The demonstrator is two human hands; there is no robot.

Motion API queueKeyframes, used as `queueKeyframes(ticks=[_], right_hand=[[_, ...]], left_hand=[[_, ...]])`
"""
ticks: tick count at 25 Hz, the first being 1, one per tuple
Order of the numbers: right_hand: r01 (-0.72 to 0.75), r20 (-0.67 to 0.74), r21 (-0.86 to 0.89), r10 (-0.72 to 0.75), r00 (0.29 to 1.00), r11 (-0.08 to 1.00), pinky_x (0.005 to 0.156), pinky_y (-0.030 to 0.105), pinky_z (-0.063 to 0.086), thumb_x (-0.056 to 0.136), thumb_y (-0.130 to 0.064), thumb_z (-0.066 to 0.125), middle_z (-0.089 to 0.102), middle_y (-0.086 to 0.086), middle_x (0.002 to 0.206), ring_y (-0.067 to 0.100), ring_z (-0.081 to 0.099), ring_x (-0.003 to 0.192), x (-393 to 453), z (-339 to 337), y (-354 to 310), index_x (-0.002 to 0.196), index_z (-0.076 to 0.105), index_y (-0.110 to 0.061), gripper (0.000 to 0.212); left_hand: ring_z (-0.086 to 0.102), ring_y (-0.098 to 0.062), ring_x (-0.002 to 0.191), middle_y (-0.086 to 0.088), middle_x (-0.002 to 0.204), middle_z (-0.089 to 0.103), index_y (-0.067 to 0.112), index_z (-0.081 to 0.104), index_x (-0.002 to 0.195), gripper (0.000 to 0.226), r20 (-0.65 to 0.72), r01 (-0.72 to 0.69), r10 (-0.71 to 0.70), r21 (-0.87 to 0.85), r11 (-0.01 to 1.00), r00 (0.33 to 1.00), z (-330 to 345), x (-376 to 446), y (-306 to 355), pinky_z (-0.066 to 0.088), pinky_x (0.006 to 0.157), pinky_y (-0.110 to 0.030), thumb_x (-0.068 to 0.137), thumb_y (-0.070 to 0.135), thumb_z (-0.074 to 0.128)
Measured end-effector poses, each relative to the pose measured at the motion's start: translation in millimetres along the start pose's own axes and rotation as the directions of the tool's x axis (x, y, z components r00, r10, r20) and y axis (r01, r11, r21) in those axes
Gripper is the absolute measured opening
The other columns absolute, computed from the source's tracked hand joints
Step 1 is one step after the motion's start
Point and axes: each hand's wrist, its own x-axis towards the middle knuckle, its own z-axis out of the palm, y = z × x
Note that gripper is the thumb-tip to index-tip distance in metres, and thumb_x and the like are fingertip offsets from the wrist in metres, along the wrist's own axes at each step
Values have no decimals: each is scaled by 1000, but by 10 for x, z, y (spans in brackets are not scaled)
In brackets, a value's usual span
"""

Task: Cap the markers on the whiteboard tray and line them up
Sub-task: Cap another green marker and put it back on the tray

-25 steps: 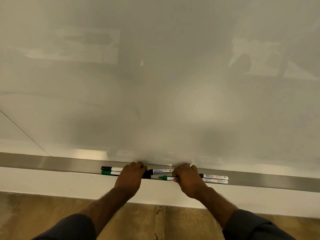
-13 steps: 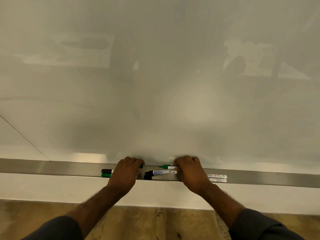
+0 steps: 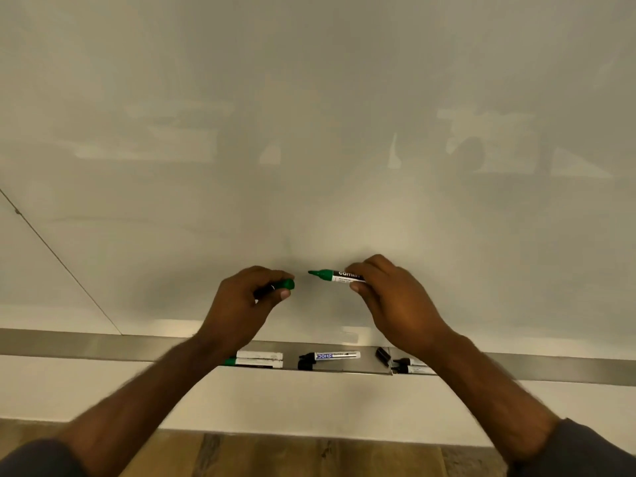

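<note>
My right hand [image 3: 389, 301] holds an uncapped green marker [image 3: 335, 275] level in front of the whiteboard, its tip pointing left. My left hand [image 3: 246, 301] grips a green cap [image 3: 287, 284], a small gap away from that tip. Below on the metal tray [image 3: 86, 346] lie two capped markers [image 3: 258, 359] side by side under my left wrist. An uncapped black marker [image 3: 334, 356] lies mid-tray with a loose black cap [image 3: 304, 364] beside it. Another black cap [image 3: 382, 356] and two more markers [image 3: 411, 366] sit partly hidden under my right wrist.
The whiteboard [image 3: 309, 132] fills the upper view, with a thin diagonal seam at left. A white ledge [image 3: 103, 390] runs under the tray and a wooden floor [image 3: 309, 456] shows at the bottom.
Both hands have risen from the tray to in front of the board. The right lifted the green marker and the left brought up a green cap; they now face each other.
</note>
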Motion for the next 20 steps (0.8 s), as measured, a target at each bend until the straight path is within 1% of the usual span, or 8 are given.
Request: queueKeyframes(ticks=[3,6,7,10,15,18,20], right_hand=[[59,-23,-54,-60,998,997,61,34,44,95,-15,54,62,5,94,22,55,70,132,-320,-169,113,63,-14,20],[86,-44,-97,-91,995,991,62,34,44,94,-15,56,63,4,94,22,56,71,222,-564,-309,114,64,-13,22],[94,-53,-112,-101,994,989,62,34,44,93,-15,56,64,4,94,22,56,71,248,-634,-351,114,64,-13,22],[123,-76,-151,-135,988,981,62,33,43,92,-15,59,64,5,92,23,56,69,310,-798,-462,115,64,-12,23],[156,-86,-203,-176,981,967,60,33,42,90,-16,63,65,5,90,22,55,66,369,-944,-601,113,65,-12,24],[173,-91,-230,-198,976,958,56,35,42,91,-18,62,64,4,85,21,52,63,387,-985,-640,109,67,-15,19],[178,-100,-252,-209,973,951,54,35,42,93,-23,56,62,2,80,20,49,60,403,-1004,-657,105,67,-17,17]], left_hand=[[61,-2,85,11,91,68,25,71,104,24,-30,-68,69,21,997,997,-249,97,264,45,73,-6,83,13,69],[62,-2,83,11,90,69,24,71,101,22,-88,-44,41,-30,999,995,-434,160,486,46,72,-5,81,15,71],[62,-4,82,11,89,69,24,72,99,20,-94,-57,53,-40,998,994,-481,178,558,46,71,-6,81,15,71],[61,-8,82,11,86,69,24,73,97,19,-96,-133,131,-17,991,987,-591,223,779,44,69,-6,81,13,71],[59,-8,81,12,83,67,24,73,97,20,-84,-257,259,43,966,962,-676,241,1072,42,68,-7,80,14,71],[60,-8,77,13,75,67,24,73,95,18,-61,-261,264,57,964,963,-683,240,1143,43,65,-9,82,13,69],[61,-9,72,10,67,66,24,73,92,16,-73,-247,250,53,968,965,-661,234,1174,44,61,-9,84,11,67]])
